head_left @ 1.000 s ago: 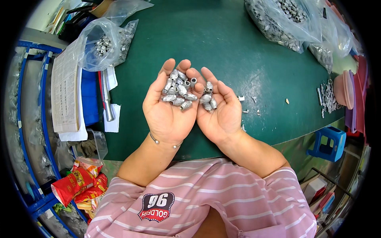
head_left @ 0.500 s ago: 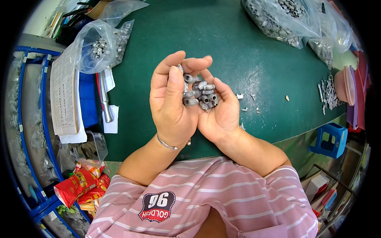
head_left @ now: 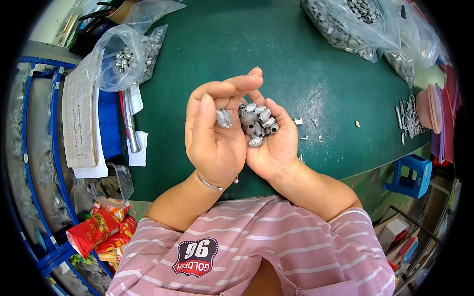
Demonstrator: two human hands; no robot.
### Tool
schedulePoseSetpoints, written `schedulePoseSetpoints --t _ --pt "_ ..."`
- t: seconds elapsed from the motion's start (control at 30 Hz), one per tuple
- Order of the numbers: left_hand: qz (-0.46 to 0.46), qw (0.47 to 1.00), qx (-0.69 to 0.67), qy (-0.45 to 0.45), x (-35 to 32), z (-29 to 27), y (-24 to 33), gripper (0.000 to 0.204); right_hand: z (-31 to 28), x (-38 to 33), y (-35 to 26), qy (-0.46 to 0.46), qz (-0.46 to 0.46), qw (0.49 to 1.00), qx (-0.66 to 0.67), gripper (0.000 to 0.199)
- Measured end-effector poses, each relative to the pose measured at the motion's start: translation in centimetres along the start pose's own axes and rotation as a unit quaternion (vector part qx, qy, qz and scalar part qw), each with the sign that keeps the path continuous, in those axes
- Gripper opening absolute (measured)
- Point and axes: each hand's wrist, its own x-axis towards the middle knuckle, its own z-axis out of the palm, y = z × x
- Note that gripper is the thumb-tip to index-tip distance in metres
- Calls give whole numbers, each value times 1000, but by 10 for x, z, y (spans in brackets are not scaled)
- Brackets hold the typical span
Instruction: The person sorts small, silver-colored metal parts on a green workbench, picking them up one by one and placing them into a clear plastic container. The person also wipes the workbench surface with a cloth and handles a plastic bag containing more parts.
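Observation:
My left hand (head_left: 212, 133) and my right hand (head_left: 274, 145) are cupped together above the green table, palms up and heels touching. In the right palm lies a heap of small silver metal beads (head_left: 256, 123), barrel-shaped, some showing a round hole in the end. A few more of these beads (head_left: 224, 118) sit in the left palm by the curled thumb. The left fingers bend over toward the right hand. Part of the heap is hidden behind the left palm's edge, and some beads are smeared by motion.
Clear plastic bags of metal pieces stand at the far right (head_left: 340, 34) and far left (head_left: 116, 59). Small hooked metal parts (head_left: 409, 118) lie by a pink container (head_left: 428, 106). White scraps (head_left: 297, 121) dot the table. At left are a printed sheet (head_left: 79, 118) and a metal rod (head_left: 130, 123).
The beads have shifted within my cupped hands: fewer now lie against the left palm, and the heap spreads across the right palm. The left thumb has moved slightly left.

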Motion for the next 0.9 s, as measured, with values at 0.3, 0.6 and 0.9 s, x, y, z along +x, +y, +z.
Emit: schedulePoseSetpoints --t 0.3,0.6,0.9 --pt "1 998 42 49 -1 2 2 34 4 -1 1 -7 -5 1000 -4 39" --pt "24 982 76 169 -2 -14 16 29 6 -2 1 -13 -14 1000 -10 40" --pt "-41 961 58 266 -10 -39 11 25 10 -3 -25 40 -3 999 -32 28"
